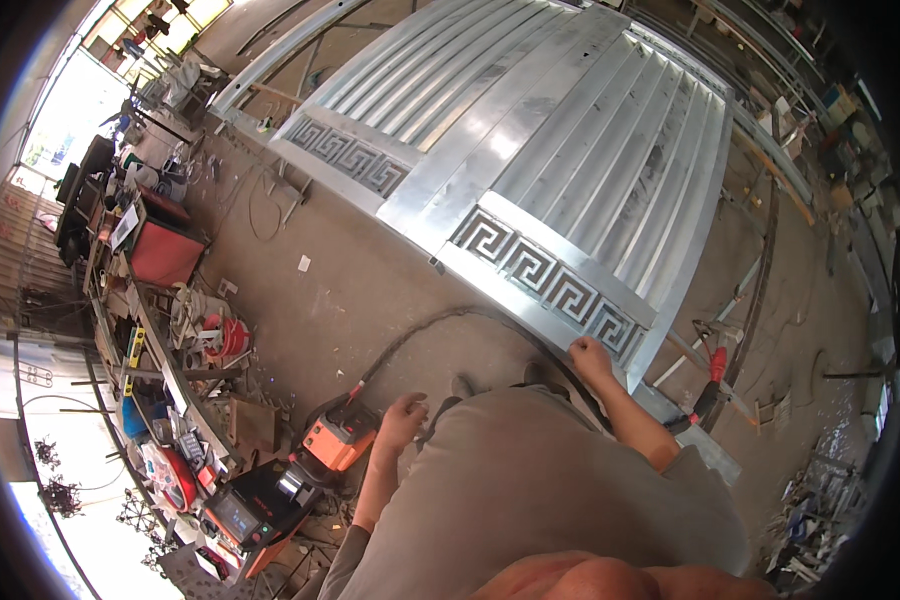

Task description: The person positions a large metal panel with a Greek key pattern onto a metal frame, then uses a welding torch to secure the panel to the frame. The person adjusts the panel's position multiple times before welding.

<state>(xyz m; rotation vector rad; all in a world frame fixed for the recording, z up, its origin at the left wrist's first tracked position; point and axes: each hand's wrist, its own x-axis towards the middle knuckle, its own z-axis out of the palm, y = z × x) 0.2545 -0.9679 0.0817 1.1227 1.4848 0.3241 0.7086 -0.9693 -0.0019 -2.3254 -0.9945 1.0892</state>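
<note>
A large silver metal gate panel (pixel 530 110) lies raised in front of me, with ribbed slats and Greek-key cut-out strips (pixel 540 275) along its near side. My right hand (pixel 590 357) is closed, fingers curled, beside the near right corner of the panel; I see nothing in it. Low on my left, my left hand (pixel 403 418) hangs with its fingers loosely bent and apart, holding nothing. Next to it stands an orange and black machine (pixel 335 437) with a small screen. From it a thick black cable (pixel 410 335) arcs past my feet toward the right.
A red-tipped black torch or handle (pixel 716 368) rests upright at the right of the panel. Along the left runs a cluttered bench with a red box (pixel 167 250), a red bucket (pixel 228 336) and a yellow level (pixel 134 350). Metal scraps (pixel 815 525) lie heaped at the lower right.
</note>
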